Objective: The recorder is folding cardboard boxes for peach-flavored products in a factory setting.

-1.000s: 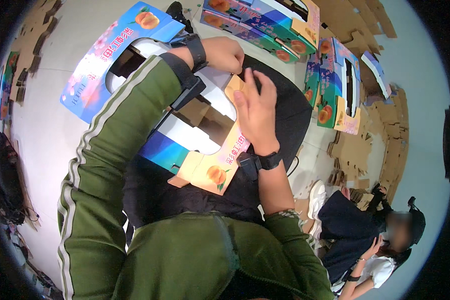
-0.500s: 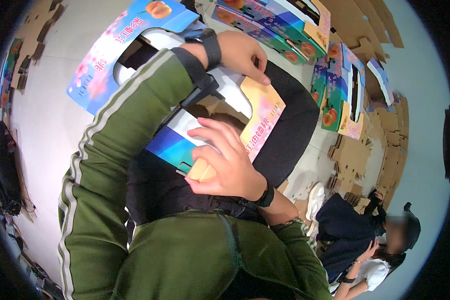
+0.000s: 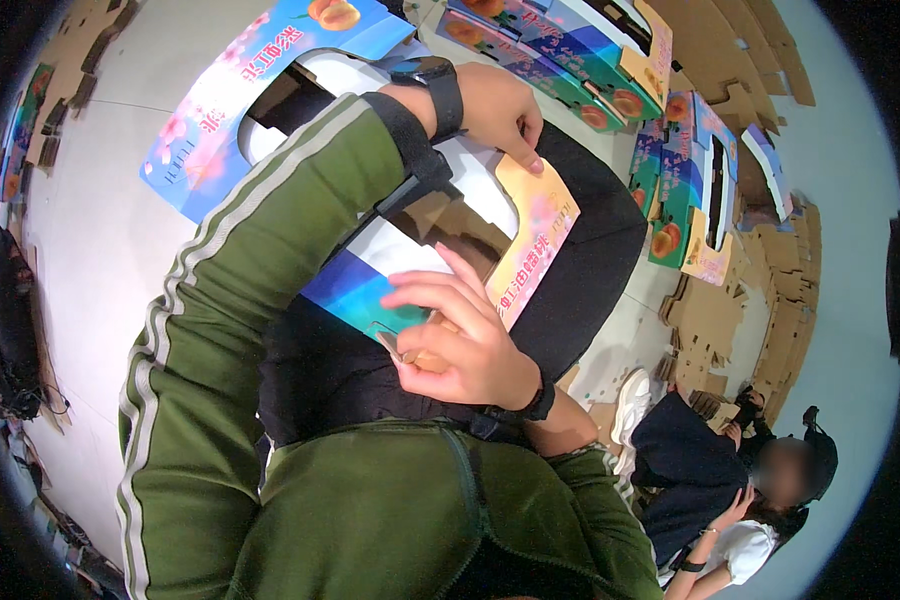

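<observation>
A printed cardboard fruit carton [image 3: 545, 235] with an orange-pink panel, a blue-green side and a cut-out opening lies across my dark-trousered lap. My left hand [image 3: 500, 110] reaches across its far end, fingers bent over the far corner and edge of the orange-pink panel. At the near corner, my right hand [image 3: 465, 340] has its thumb and bent fingers closed around a small folded flap [image 3: 425, 360]. Its upper fingers extend over the opening. Part of the flap is hidden by the fingers. Beyond my left forearm, a blue-and-pink panel [image 3: 205, 145] with another cut-out stands out to the left.
Finished-looking printed cartons [image 3: 570, 65] sit on the floor at the far right, with another carton [image 3: 695, 190] nearer. Brown cardboard sheets [image 3: 715, 320] lie along the wall. A person [image 3: 690, 460] sits at the lower right. Dark bags [image 3: 15, 330] lie at the left edge.
The carton and both hands have shifted slightly right in view. My right hand's fingers have bent more around the near corner flap, which now tilts differently. My left hand keeps its place on the carton.
</observation>
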### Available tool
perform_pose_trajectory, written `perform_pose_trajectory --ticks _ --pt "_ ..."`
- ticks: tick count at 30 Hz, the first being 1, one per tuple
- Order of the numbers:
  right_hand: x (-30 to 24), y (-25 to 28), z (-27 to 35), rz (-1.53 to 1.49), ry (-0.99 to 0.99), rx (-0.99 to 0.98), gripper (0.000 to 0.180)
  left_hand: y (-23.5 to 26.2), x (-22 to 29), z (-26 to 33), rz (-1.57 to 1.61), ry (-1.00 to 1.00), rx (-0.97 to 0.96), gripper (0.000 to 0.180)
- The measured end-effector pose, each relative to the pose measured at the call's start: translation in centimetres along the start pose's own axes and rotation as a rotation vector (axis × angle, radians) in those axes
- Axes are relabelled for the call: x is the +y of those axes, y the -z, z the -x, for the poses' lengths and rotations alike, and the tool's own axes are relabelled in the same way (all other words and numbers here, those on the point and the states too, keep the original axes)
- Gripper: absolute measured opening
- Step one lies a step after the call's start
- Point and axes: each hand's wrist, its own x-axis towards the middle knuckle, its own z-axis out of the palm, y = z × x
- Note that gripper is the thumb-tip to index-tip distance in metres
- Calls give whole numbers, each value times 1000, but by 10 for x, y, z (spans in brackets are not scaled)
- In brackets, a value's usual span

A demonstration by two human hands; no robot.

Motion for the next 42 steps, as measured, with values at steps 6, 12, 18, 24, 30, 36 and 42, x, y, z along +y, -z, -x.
perform_pose_trajectory --ticks 6,12,18,24,30,36,42 --pt "-9 2 -10 95 -42 -99 18 0 3 0 -18 14 5 46" --pt "-15 1 -12 185 -68 -66 17 0 1 1 -16 -3 14 45" --pt "-7 -8 -17 172 -113 -88 19 -1 3 -1 -34 -15 24 44" --pt "-8 -7 -19 282 -166 -72 36 -1 3 1 -45 -27 28 44" --pt "-1 -14 -18 382 -179 96 106 0 1 0 -49 -11 15 44" --pt "9 -21 -14 375 -192 150 95 -1 1 -6 -83 -12 17 42" --pt "11 -18 3 377 114 294 79 -4 -5 -4 -37 12 2 42"
